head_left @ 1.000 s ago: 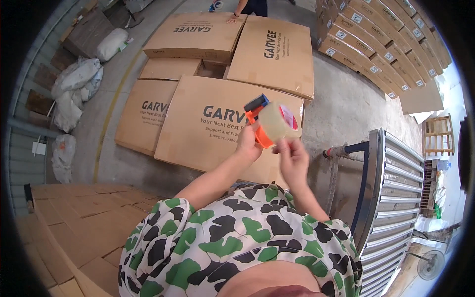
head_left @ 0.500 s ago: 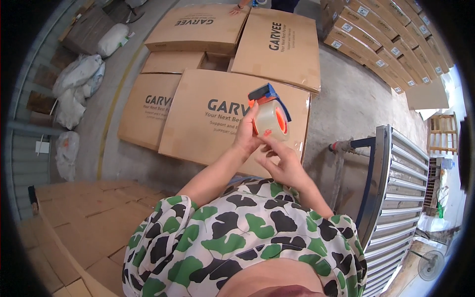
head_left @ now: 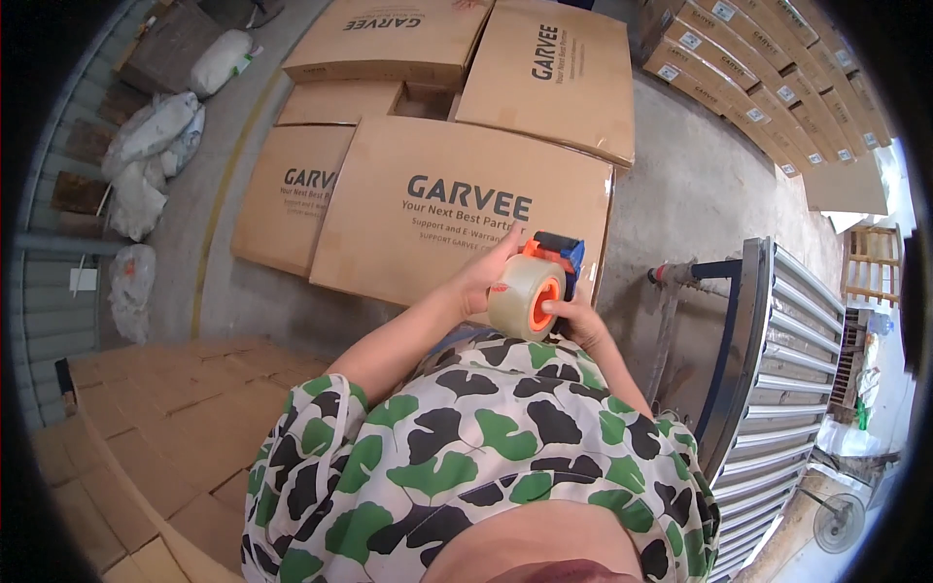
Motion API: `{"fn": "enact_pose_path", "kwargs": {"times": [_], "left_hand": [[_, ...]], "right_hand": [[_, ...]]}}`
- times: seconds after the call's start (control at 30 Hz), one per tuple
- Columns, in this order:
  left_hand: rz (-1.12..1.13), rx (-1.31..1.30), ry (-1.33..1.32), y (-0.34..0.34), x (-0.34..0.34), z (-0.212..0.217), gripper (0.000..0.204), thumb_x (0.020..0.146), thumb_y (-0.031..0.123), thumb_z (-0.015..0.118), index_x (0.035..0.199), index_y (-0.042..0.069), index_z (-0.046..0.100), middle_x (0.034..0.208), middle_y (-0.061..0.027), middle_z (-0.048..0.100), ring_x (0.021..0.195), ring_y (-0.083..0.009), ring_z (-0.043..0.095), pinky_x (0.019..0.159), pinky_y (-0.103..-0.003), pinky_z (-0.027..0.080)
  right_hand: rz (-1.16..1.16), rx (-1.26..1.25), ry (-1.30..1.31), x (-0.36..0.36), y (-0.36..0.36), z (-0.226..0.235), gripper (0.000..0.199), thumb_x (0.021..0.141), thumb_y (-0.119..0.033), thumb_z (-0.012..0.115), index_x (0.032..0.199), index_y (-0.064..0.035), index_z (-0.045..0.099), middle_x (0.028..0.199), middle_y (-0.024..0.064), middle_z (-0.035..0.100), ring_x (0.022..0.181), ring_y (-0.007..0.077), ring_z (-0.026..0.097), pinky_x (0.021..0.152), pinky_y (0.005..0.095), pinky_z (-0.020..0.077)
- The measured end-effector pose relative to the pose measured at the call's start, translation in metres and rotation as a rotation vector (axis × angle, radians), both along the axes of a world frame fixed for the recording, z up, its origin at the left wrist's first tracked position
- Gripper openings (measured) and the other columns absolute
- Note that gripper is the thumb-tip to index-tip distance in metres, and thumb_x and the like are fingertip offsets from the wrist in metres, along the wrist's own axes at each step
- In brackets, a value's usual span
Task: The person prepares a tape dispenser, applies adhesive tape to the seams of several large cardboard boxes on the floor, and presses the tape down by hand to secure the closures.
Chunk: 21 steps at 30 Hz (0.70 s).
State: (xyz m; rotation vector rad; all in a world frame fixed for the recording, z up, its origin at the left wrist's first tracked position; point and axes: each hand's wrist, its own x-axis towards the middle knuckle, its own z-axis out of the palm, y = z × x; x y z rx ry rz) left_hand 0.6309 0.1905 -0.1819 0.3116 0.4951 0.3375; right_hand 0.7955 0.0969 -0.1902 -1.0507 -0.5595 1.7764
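A tape dispenser (head_left: 561,255) with blue and orange parts carries a wide roll of clear tape (head_left: 512,297) on an orange core. I have it close to my body, above the near edge of a large flat brown carton (head_left: 379,223). My left hand (head_left: 482,277) is closed on the roll's left side, its upper fingers reaching toward the orange part. On the other side, my right hand (head_left: 581,324) grips the dispenser, thumb at the orange core. The fingers of the right hand are partly hidden behind the dispenser.
More flat cartons (head_left: 547,83) lie beyond, with another person's hand (head_left: 472,4) on the far left one. A metal roller conveyor (head_left: 792,340) stands at right, stacked cartons (head_left: 748,73) at far right. Flattened cardboard (head_left: 185,418) is at lower left, plastic bags (head_left: 146,146) at left.
The tape dispenser has come down toward my body and turned. My right hand has moved from beneath the roll to its right side and now grips it.
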Motion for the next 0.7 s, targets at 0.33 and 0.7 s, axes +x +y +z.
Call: {"fn": "enact_pose_path", "kwargs": {"times": [0.33,0.7], "left_hand": [[0.132,0.498,0.199,-0.035,-0.047,0.002,0.065,0.091,0.036,0.055,0.141,0.006,0.028,0.129,-0.0086,0.049,0.119,-0.0192,0.049,0.099,-0.035,0.041],[0.254,0.449,0.409,-0.001,-0.026,0.021,0.046,0.081,0.026,0.072,0.120,0.009,0.054,0.101,-0.0073,0.060,0.089,-0.0110,0.058,0.081,-0.025,0.049]], "right_hand": [[-0.032,-0.144,0.117,0.003,0.004,-0.024,0.045,0.073,-0.006,0.059,0.117,-0.0020,0.052,0.104,0.0093,0.062,0.092,0.0195,0.063,0.084,0.0339,0.0517],[-0.035,-0.187,0.322,0.004,0.009,-0.017,0.045,0.074,-0.018,0.063,0.114,0.0009,0.055,0.105,0.0137,0.063,0.094,0.0252,0.063,0.088,0.0384,0.0501]]}}
